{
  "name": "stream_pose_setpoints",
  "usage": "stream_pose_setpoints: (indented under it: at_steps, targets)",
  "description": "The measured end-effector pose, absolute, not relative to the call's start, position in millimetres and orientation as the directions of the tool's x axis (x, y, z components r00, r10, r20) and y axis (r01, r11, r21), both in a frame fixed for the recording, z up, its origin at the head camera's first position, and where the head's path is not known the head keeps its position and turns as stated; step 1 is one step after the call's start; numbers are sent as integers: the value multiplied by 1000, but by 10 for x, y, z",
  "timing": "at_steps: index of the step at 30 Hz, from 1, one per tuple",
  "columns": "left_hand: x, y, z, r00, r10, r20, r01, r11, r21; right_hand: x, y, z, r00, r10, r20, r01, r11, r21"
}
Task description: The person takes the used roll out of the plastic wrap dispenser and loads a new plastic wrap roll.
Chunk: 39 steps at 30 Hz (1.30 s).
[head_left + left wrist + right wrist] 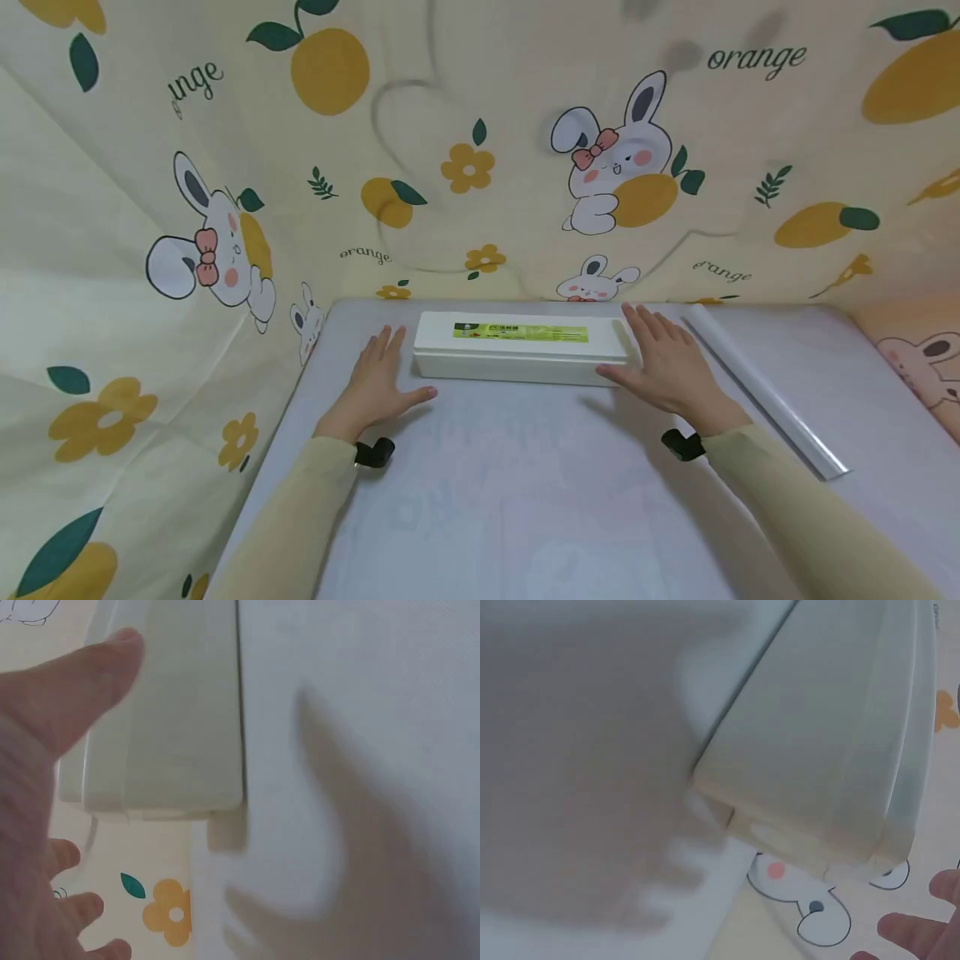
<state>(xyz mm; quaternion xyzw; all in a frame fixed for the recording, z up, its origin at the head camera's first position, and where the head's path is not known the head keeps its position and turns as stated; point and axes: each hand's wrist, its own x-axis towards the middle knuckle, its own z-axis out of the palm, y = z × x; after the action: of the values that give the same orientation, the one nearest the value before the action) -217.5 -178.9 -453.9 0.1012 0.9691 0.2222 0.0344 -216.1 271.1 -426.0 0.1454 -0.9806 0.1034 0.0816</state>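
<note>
A long white lidded box (517, 367) with a yellow-green label (521, 332) lies crosswise near the back of the table. Just off its left end is my left hand (377, 383), fingers spread and thumb pointing toward the box. In the left wrist view, a gap of table shows around the box's end (172, 750), and the hand holds nothing. My right hand (667, 358) is spread at the box's right end, covering part of that corner in the head view. From the right wrist view, its fingertips (911, 930) appear apart from the box (802, 750).
To the right, a long clear roll of film or plastic (765, 392) lies slanted on the table. White covering spreads over the table (495, 500). A patterned cloth (480, 100) with oranges and rabbits hangs behind and at the sides.
</note>
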Motion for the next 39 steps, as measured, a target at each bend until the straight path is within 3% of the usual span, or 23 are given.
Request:
stream_pose_setpoints:
  at_steps: [11, 19, 26, 39]
  targets:
    - [-2311, -1592, -4554, -972, 230, 41, 187, 660, 728, -2323, 2490, -4291, -943, -260, 208, -314, 904, -291]
    - [-2402, -1502, -4638, -982, 184, -44, 40, 432, 901, -2398, 2347, -4351, -923, -308, 229, -373, 864, -338]
    - [-2549, -1536, -4725, -980, 181, -78, -18, 311, 950, -2500, 2217, -4355, -897, -355, 264, -428, 847, -315]
    - [-2670, -1552, -4870, -959, 267, -93, -18, 272, 962, -2584, 2086, -4345, -909, -377, 176, -414, 858, -304]
